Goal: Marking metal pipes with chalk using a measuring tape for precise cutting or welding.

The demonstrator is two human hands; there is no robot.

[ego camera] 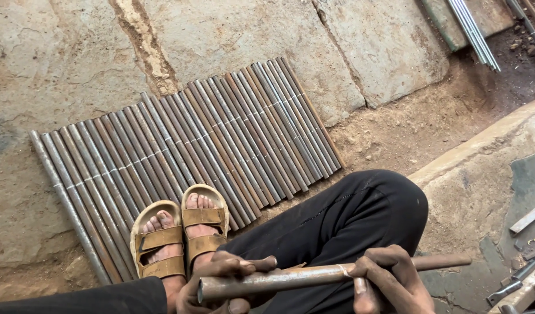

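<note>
We hold a rusty metal pipe (314, 276) level across our lap, our left hand (221, 285) wrapped around its near end and our right hand (389, 282) clamped at a pale mark on it. Beyond our sandals (180, 235), a row of similar pipes (192, 157) lies side by side on the stone floor (64, 64).

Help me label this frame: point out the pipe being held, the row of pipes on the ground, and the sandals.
held pipe (290, 278): head view, mid-length between the hands.
row of pipes (221, 134): head view, middle of the row.
sandals (180, 232): head view, strap of the near sandal.

Both hands grip a rusty pipe (331, 274), left fingers (244, 268) near its open end, right fingers (375, 268) at mid-length.
</note>
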